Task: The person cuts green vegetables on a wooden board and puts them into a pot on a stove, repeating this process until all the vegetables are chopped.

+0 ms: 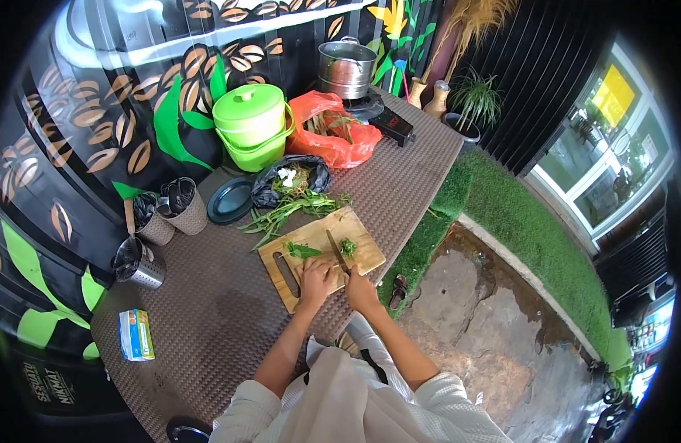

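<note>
On the wooden cutting board (364,247), my right hand (361,290) is closed around the handle of a knife (336,247), whose blade points away from me. My left hand (316,280) rests on the board just left of the knife, its fingers bent and pressed down on greens that they partly hide. A green leaf (303,251) sticks out beyond its fingertips. Right of the blade lies a small heap of chopped greens (348,247). Long leafy stems (292,214) are piled behind the board, by a black plastic bag (265,190).
Behind stand a green lidded bucket (249,122), a red plastic bag (336,148) and a metal pot (347,74) on a stove (392,125). Dark plates (230,199) and cutlery holders (187,210) are at left, with a tissue pack (136,334) nearer. The table edge (421,214) runs right.
</note>
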Motion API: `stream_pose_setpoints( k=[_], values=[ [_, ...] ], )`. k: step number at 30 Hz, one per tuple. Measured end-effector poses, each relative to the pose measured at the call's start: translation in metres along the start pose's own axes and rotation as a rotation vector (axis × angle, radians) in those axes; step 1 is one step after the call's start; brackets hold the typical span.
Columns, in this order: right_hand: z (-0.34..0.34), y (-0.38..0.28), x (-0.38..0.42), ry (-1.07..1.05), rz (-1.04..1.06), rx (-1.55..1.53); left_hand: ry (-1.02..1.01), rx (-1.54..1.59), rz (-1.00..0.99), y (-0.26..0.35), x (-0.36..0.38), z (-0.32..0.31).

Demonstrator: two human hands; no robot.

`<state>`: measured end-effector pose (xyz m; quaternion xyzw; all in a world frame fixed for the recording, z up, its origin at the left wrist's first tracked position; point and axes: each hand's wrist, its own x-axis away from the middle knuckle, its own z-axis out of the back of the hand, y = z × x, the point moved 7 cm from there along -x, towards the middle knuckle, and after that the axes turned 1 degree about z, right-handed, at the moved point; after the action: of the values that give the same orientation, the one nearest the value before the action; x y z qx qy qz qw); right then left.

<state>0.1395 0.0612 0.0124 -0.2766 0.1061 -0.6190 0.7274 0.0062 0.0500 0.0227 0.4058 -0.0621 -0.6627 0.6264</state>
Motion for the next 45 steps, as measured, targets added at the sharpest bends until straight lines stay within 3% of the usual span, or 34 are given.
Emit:
stream_pose_setpoints(
  k=[2, 8, 14, 18, 23, 28, 45],
  values=[
    [0.002, -0.003, 0.005, -0.009, 0.004, 0.001, 0.018, 0.109, 0.037, -0.019, 0.002, -0.013],
    [-0.015, -0.003, 0.013, 0.02, -0.053, 0.041, 0.002, 0.122, 0.073, -0.012, 0.001, -0.005],
    [-0.012, -0.006, -0.002, 0.079, 0.047, 0.01, 0.005, 0.128, 0.069, -0.009, 0.0, -0.003],
    [-0.019, -0.004, 0.012, 0.056, -0.059, 0.055, 0.013, 0.149, 0.082, -0.009, 0.0, -0.001],
    [-0.011, -0.007, -0.007, 0.048, 0.007, -0.025, 0.003, 0.139, 0.115, -0.007, -0.001, 0.002],
    [-0.019, -0.009, 0.011, 0.054, -0.067, 0.015, 0.012, 0.166, 0.121, -0.009, -0.001, 0.001],
    [-0.019, -0.007, 0.002, 0.063, -0.028, 0.026, 0.03, 0.192, 0.1, -0.008, 0.0, 0.003]
  ],
)
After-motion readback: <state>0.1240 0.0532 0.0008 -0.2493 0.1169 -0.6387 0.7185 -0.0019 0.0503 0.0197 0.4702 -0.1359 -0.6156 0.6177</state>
